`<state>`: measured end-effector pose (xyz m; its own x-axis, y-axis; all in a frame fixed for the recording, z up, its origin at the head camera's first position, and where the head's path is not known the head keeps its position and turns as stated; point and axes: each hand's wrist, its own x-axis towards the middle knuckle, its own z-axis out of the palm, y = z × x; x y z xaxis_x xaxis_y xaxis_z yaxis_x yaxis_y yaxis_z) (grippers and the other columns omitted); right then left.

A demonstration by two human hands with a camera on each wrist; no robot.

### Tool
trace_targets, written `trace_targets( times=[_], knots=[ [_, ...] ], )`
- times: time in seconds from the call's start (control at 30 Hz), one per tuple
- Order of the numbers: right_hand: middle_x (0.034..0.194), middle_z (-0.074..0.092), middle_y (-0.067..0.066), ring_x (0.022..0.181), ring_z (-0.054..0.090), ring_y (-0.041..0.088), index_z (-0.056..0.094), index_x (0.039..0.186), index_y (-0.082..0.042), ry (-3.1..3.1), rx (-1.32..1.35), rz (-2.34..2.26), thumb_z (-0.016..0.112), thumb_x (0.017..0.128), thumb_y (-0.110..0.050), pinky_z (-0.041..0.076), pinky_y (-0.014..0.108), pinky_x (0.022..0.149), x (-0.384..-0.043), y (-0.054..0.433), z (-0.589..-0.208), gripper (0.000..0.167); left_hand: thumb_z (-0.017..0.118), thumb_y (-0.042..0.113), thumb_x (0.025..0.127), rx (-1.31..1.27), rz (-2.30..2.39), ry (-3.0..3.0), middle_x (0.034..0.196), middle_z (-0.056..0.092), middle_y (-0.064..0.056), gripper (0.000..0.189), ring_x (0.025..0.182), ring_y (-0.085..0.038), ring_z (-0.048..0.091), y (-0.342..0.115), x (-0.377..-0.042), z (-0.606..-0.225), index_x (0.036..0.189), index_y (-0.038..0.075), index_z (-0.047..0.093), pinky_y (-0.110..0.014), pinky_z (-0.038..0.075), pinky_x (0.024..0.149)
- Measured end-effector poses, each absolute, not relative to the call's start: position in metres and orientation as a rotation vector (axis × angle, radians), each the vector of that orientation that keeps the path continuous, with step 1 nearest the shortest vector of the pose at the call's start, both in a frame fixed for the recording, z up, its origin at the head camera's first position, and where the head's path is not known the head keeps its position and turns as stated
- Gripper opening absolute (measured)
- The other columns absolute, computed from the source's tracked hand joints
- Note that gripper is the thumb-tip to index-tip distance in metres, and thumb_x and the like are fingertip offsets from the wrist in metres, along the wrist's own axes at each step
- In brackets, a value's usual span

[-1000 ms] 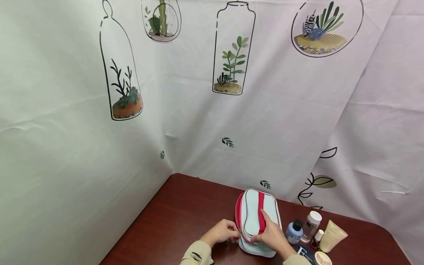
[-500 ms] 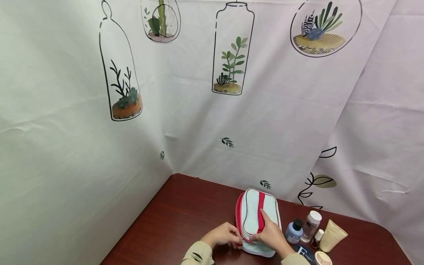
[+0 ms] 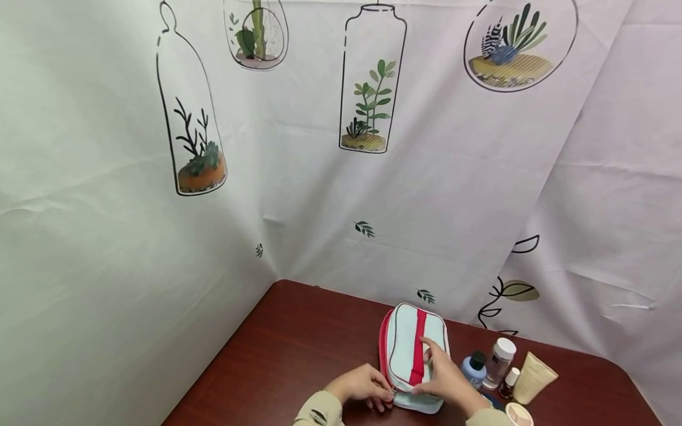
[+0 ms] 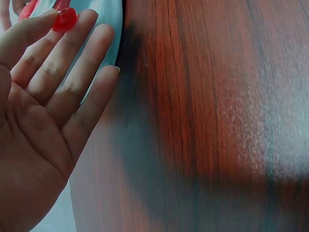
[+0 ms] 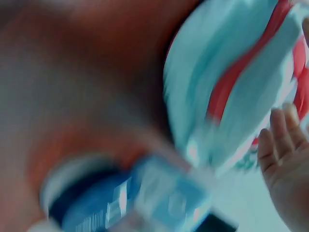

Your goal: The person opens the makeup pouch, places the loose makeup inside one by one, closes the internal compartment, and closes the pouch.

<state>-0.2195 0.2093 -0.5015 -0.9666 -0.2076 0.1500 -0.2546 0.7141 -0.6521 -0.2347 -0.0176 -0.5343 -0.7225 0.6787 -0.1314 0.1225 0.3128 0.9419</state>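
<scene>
The person's left hand (image 3: 366,386) pinches a glossy, rounded red piece (image 4: 64,20) between thumb and fingertips, its other fingers nearly straight, at the near corner of a pale blue fabric bag (image 3: 403,346) with red sides. The right hand (image 3: 447,380) is spread wide over the bag, thumb at its near edge and index finger arched at the flat red strap (image 3: 419,343); its grip looks loose, though the right wrist view is blurred.

Compared with half a second ago, the left hand sits slightly farther along the near corner, and the right index finger, flatter then, is more bent, showing more of the strap.

The bag has rounded corners and dark piping, and lies on a dark reddish-brown wood-grain table (image 3: 303,343) with a streaky sheen. To its right stand a blue bottle with a black cap (image 3: 473,371), partly covered by the right hand, a clear bottle with a white cap (image 3: 499,362), a small dark red bottle (image 3: 508,386) and a beige tapered tube (image 3: 533,378).
</scene>
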Motion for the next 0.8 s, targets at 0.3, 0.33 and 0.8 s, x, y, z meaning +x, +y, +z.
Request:
trace_targets(
  times=[0.3, 0.33, 0.8],
  knots=[
    [0.086, 0.047, -0.013, 0.076, 0.045, 0.006, 0.055, 0.078, -0.025, -2.819, 0.814, 0.406, 0.084, 0.056, -0.025, 0.036, 0.033, 0.062, -0.206, 0.262, -0.504, 0.037, 0.065, 0.009, 0.083, 0.644, 1.519, 2.066, 0.073, 0.068, -0.012, 0.011, 0.061, -0.023, 0.066, -0.018, -0.232, -0.537, 0.083, -0.001, 0.071, -0.037, 0.051, 0.053],
    [0.085, 0.047, -0.014, 0.075, 0.045, 0.005, 0.055, 0.077, -0.026, -2.807, 0.837, 0.379, 0.083, 0.059, -0.023, 0.037, 0.032, 0.061, -0.205, 0.264, -0.505, 0.033, 0.065, 0.008, 0.083, 0.622, 1.545, 2.066, 0.072, 0.068, -0.012, 0.011, 0.061, -0.023, 0.066, -0.018, -0.231, -0.538, 0.083, -0.001, 0.071, -0.038, 0.051, 0.053],
    [0.081, 0.046, -0.020, 0.065, 0.044, -0.002, 0.056, 0.072, -0.028, -2.593, 0.733, 0.469, 0.076, 0.069, -0.015, 0.038, 0.024, 0.054, -0.201, 0.262, -0.518, 0.024, 0.069, 0.007, 0.079, 0.484, 1.813, 2.164, 0.064, 0.066, -0.013, 0.007, 0.051, -0.016, 0.058, -0.001, -0.219, -0.545, 0.077, 0.000, 0.070, -0.035, 0.047, 0.042]
  ],
)
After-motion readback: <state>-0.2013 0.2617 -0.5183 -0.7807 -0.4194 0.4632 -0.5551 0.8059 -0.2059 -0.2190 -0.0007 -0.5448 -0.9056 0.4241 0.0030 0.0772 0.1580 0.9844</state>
